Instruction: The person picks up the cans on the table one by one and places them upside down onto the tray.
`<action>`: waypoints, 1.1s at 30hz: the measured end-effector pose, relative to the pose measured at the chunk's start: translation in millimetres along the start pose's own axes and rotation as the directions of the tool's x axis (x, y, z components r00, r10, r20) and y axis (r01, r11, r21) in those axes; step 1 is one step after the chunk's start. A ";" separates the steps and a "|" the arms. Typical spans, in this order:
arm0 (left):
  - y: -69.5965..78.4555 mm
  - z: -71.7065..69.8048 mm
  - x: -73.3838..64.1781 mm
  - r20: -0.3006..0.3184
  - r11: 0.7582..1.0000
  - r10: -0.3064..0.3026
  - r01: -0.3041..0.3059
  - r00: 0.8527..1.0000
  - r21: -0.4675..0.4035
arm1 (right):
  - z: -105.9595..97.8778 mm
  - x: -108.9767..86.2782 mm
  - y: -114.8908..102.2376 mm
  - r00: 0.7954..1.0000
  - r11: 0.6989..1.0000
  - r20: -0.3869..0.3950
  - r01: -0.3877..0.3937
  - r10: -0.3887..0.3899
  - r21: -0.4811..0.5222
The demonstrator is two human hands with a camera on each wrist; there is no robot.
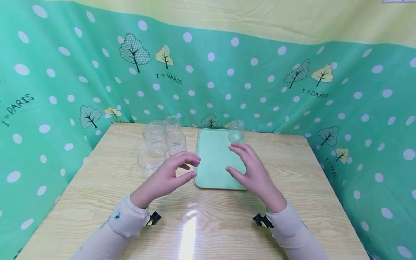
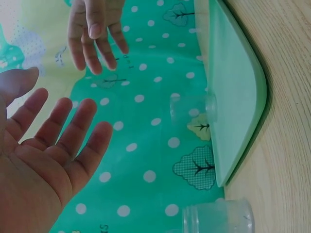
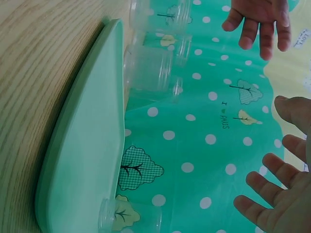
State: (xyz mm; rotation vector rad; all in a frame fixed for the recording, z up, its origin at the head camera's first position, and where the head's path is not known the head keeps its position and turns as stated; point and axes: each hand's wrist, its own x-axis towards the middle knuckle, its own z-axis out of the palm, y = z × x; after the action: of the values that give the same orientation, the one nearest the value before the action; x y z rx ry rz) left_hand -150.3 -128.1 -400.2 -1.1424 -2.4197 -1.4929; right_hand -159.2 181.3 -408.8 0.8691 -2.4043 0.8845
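Observation:
My left hand (image 1: 172, 171) hovers over the table just left of a light green tray (image 1: 212, 160), fingers loosely bent and nothing in them. Facing it, my right hand (image 1: 256, 175) hangs above the tray's right side, thumb and fingers spread apart, also holding nothing. On the tray's far right corner stands a clear jar (image 1: 235, 135), seen upright on the tray in the left wrist view too. Several clear jars of differing widths are grouped left of the tray; the widest, a clear round one (image 1: 151, 159), is nearest my left hand and partly hidden behind it.
The wooden table (image 1: 292, 180) ends at a green dotted curtain (image 1: 211, 76) behind and at both sides. A taller narrow jar (image 1: 173, 124) and a round jar (image 1: 154, 132) stand at the back of the left group. Light glares on the table's front.

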 end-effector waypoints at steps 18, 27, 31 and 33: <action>0.6 11.7 -2.8 0.024 0.983 0.068 -0.071 0.997 0.171 | -6.3 -1.0 1.5 1.000 1.000 -0.004 0.004 -0.004 -0.025; -1.7 8.7 -3.8 0.002 0.949 0.067 -0.064 0.998 0.310 | -8.8 0.1 1.6 0.999 0.999 -0.011 0.034 -0.034 -0.038; -2.5 0.4 -4.0 -0.013 0.932 0.061 -0.052 0.998 0.358 | -9.5 -0.1 1.8 0.999 0.999 -0.012 0.035 -0.035 -0.040; -1.8 -4.6 -3.8 -0.022 0.922 0.059 -0.046 0.998 0.384 | -9.8 -0.4 1.9 0.999 0.999 -0.012 0.034 -0.034 -0.043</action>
State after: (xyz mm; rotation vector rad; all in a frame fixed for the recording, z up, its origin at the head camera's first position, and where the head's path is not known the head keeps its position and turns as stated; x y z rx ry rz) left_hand -150.0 -134.3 -400.7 -1.0728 -2.4830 -0.9504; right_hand -158.5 189.4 -402.9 0.8834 -2.3817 0.8203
